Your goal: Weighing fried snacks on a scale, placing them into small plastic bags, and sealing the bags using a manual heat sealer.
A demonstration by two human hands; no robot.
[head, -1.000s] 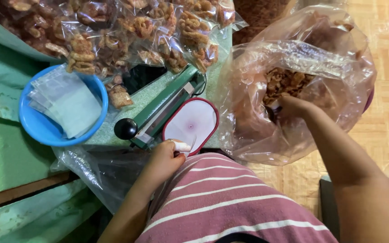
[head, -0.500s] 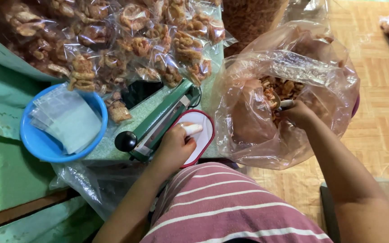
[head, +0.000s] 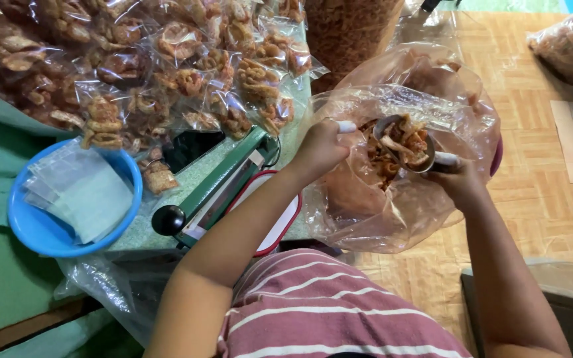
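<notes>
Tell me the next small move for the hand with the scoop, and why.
Probably tip the scoop toward the left hand. The right hand holds it heaped with fried snacks over the big plastic bag, level with the left hand at the bag's rim.

Right hand (head: 460, 180) holds a metal scoop (head: 406, 142) heaped with fried snacks over a large clear bag (head: 392, 212); left hand (head: 319, 147) pinches the bag's rim.

Glossy clear plastic bag (head: 392, 205), metal scoop (head: 406, 142).
</notes>
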